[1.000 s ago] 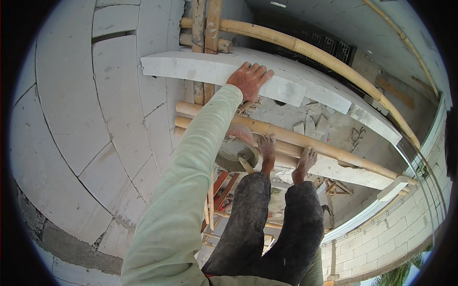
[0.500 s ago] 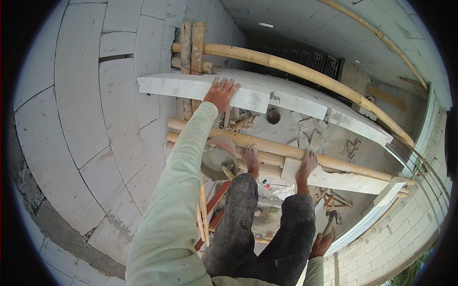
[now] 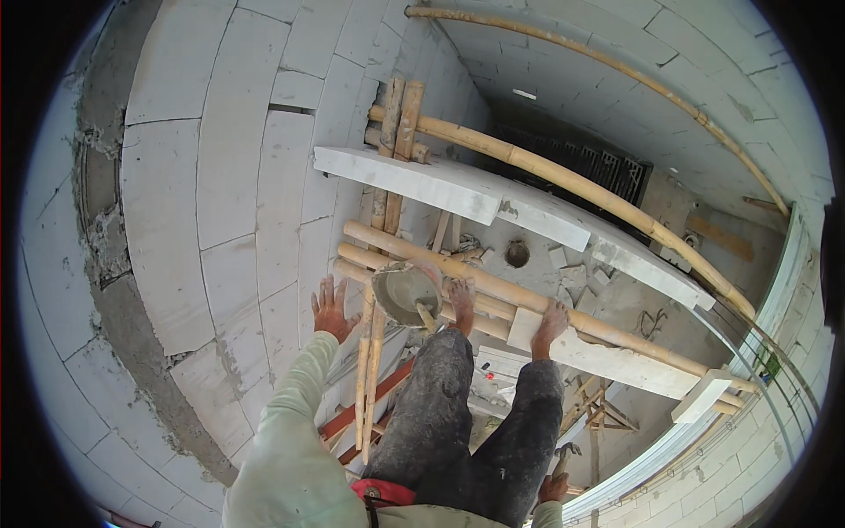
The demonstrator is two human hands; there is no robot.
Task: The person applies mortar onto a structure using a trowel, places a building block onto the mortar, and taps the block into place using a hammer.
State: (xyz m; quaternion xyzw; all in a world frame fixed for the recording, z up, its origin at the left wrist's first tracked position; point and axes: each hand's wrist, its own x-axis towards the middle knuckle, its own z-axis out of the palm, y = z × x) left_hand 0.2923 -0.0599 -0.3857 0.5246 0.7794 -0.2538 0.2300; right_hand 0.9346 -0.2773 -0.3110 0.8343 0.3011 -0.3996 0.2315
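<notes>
My left hand (image 3: pixel 333 310) has its fingers spread, up against the pale block wall (image 3: pixel 233 176) on the left. Low in the view, my right hand (image 3: pixel 554 487) is closed round the handle of a hammer (image 3: pixel 564 456), its dark head upward. Close to my left hand, a bucket (image 3: pixel 407 294) of grey mortar rests by the bamboo poles, a wooden-handled tool (image 3: pixel 426 317) leaning in it. Ahead of me runs a row of white blocks (image 3: pixel 405 183), apart from both hands.
My bare feet stand on bamboo poles (image 3: pixel 510 284) high above a floor strewn with broken block pieces (image 3: pixel 574 280). A long bamboo pole (image 3: pixel 563 174) crosses beyond the block row. A loose white block (image 3: pixel 701 396) lies on the right. Metal rods (image 3: pixel 783 378) curve nearby.
My left hand has left the top of the white block and moved down and left to the wall. My right hand with the hammer sits lower, and the view has shifted leftward.
</notes>
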